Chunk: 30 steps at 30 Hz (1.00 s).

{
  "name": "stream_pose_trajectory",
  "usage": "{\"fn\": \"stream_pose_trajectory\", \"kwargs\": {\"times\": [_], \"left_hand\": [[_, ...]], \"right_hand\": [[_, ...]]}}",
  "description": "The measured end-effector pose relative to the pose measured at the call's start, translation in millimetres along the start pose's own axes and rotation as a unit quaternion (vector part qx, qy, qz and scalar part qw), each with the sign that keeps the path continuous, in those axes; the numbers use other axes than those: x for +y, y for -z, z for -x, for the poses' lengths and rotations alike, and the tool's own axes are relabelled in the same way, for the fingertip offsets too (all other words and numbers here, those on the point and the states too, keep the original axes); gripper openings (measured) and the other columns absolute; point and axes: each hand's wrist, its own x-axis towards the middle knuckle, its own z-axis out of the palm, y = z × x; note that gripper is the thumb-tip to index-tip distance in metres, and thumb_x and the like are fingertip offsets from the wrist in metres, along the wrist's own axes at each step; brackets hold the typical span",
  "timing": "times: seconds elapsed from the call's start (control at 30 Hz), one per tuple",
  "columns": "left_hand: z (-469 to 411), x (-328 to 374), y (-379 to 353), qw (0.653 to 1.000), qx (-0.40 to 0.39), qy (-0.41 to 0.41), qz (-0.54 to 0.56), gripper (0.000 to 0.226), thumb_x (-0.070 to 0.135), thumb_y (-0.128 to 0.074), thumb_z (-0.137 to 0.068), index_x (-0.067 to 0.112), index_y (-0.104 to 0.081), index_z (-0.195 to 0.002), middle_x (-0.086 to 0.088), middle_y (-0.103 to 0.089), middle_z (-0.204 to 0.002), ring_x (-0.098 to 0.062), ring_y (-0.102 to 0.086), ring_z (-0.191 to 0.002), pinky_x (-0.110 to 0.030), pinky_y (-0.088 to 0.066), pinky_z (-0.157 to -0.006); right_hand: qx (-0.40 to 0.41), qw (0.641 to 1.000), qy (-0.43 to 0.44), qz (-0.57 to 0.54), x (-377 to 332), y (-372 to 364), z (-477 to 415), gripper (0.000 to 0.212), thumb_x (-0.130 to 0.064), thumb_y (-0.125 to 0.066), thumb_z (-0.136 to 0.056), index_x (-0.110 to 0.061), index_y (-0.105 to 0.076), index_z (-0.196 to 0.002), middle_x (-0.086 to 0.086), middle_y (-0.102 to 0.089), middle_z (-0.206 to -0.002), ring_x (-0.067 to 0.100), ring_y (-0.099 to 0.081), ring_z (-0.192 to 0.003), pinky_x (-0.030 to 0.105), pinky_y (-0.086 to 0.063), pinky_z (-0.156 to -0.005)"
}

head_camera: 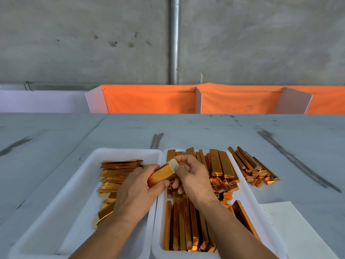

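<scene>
My left hand point(135, 191) grips a long gold foil box point(162, 173) above the gap between two white trays. My right hand point(192, 176) pinches the pale end flap point(173, 163) of that box with thumb and fingertips. The left tray point(78, 186) holds a stack of flat, unfolded gold box blanks point(113, 176), partly hidden by my left hand. The right tray point(248, 195) holds several folded gold boxes point(186, 225), some laid side by side near me and others heaped at its far end.
A loose pile of folded gold boxes point(252, 166) lies on the grey table point(186, 128) right of the trays. A white paper sheet point(291, 227) lies at the near right. Orange cloth-backed dividers point(149, 99) line the table's far edge before a concrete wall.
</scene>
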Motion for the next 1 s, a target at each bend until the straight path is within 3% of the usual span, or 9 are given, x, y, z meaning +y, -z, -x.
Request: {"fn": "stream_pose_trajectory", "kwargs": {"times": [0.17, 0.53, 0.83, 1.0], "left_hand": [[1.0, 1.0, 0.8, 0.999, -0.002, -0.027, -0.039, 0.043, 0.060, -0.051, -0.089, 0.037, -0.049, -0.124, 0.012, -0.053, -0.098, -0.007, -0.052, -0.087, -0.023, -0.046, -0.070], [2.1, 3.8, 0.7, 0.997, 0.006, -0.035, -0.063, 0.029, 0.062, -0.041, -0.090, 0.034, -0.042, -0.096, 0.011, -0.045, -0.070, -0.006, -0.047, -0.061, -0.017, -0.028, -0.051], [1.3, 1.7, 0.1, 0.998, 0.010, -0.014, -0.058, 0.031, 0.063, -0.041, -0.090, 0.032, -0.038, -0.088, 0.009, -0.044, -0.065, -0.007, -0.046, -0.056, -0.018, -0.028, -0.050], [2.2, 1.6, 0.0, 0.998, 0.011, -0.021, -0.062, 0.030, 0.064, -0.040, -0.089, 0.033, -0.039, -0.088, 0.009, -0.044, -0.064, -0.007, -0.046, -0.055, -0.017, -0.026, -0.049]], "right_hand": [[0.001, 1.000, 0.000, -0.006, -0.5, 0.7, -0.6, 0.014, -0.014, -0.052, -0.101, -0.023, -0.063, -0.106, 0.002, -0.065, -0.060, 0.015, -0.053, -0.046, 0.026, -0.045, -0.042], [0.011, 0.998, 0.007, -0.055, -6.5, 1.2, 1.5, 0.019, -0.006, -0.047, -0.101, -0.019, -0.058, -0.106, 0.004, -0.070, -0.072, 0.019, -0.052, -0.047, 0.026, -0.042, -0.038], [0.031, 0.999, 0.032, 0.001, -1.8, 0.0, 0.6, 0.014, -0.008, -0.061, -0.095, -0.022, -0.061, -0.091, 0.001, -0.066, -0.068, 0.012, -0.058, -0.046, 0.021, -0.042, -0.039], [0.029, 0.999, 0.033, 0.006, 0.6, -1.3, 0.2, 0.014, -0.010, -0.063, -0.095, -0.024, -0.067, -0.094, 0.000, -0.066, -0.077, 0.009, -0.058, -0.049, 0.017, -0.044, -0.043]]}}
